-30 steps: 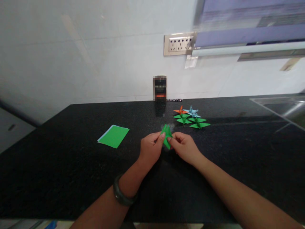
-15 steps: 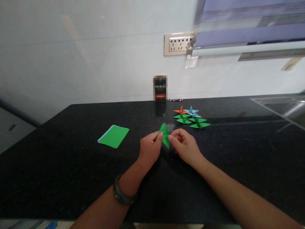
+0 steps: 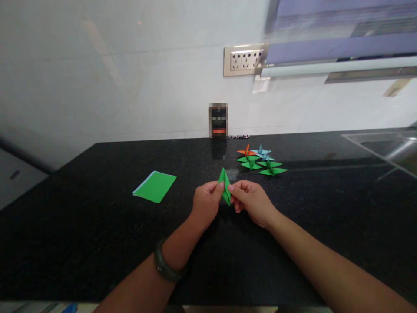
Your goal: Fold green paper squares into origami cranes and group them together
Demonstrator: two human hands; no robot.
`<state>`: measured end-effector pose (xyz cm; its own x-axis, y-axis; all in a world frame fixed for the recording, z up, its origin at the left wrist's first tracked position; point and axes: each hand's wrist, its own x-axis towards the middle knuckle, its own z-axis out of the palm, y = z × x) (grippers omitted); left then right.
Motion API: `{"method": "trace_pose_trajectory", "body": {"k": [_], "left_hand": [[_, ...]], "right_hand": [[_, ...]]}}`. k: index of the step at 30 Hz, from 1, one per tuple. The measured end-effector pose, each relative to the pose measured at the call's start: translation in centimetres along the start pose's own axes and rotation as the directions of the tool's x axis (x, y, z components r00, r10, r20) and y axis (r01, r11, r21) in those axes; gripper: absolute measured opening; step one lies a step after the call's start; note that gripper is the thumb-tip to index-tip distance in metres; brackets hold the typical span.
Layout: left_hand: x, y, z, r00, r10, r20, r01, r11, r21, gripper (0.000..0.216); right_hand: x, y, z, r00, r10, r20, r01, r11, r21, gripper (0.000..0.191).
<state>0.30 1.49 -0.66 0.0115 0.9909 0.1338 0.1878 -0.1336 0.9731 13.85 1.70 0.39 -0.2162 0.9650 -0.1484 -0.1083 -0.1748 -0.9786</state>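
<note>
A partly folded green origami paper (image 3: 225,188), long and diamond-shaped, is held upright between my hands above the dark counter. My left hand (image 3: 207,201) pinches its left side, thumb in front. On the other edge, the thumb and fingers of my right hand (image 3: 250,198) are closed on the same paper. To the left lies a stack of square paper sheets (image 3: 156,187), green on top with a pale blue edge showing beneath. Beyond my right hand stand several folded paper cranes: green ones (image 3: 273,171), light blue ones (image 3: 261,152) and an orange one (image 3: 247,151).
The black speckled counter (image 3: 97,226) meets a pale tiled wall. A blurred-out dark upright object (image 3: 218,121) stands against the wall, beside a small beaded strip (image 3: 239,137). A sink (image 3: 391,148) lies at the far right, and a socket panel (image 3: 244,61) is on the wall.
The green paper now looks narrower, its two top points merged into one as a flap has turned over. My right fingers have shifted slightly along its edge. The stack and cranes are unchanged.
</note>
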Motion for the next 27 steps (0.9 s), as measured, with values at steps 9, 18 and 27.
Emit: {"method": "trace_pose_trajectory", "body": {"k": [9, 18, 27], "left_hand": [[-0.2, 0.9, 0.1, 0.999, 0.041, -0.022, -0.038, 0.99, 0.136, 0.032], [-0.3, 1.2, 0.1, 0.999, 0.041, 0.003, -0.04, 0.981, 0.188, 0.025], [0.0, 0.8, 0.0, 0.99, 0.14, -0.008, -0.133, 0.955, 0.264, 0.022]], "right_hand": [[-0.2, -0.3, -0.1, 0.989, -0.131, -0.069, 0.092, 0.91, -0.404, 0.027], [0.0, -0.2, 0.1, 0.97, -0.231, -0.074, 0.199, 0.933, -0.3, 0.024], [0.0, -0.3, 0.0, 0.984, -0.17, -0.051, 0.155, 0.964, -0.215, 0.028]]}}
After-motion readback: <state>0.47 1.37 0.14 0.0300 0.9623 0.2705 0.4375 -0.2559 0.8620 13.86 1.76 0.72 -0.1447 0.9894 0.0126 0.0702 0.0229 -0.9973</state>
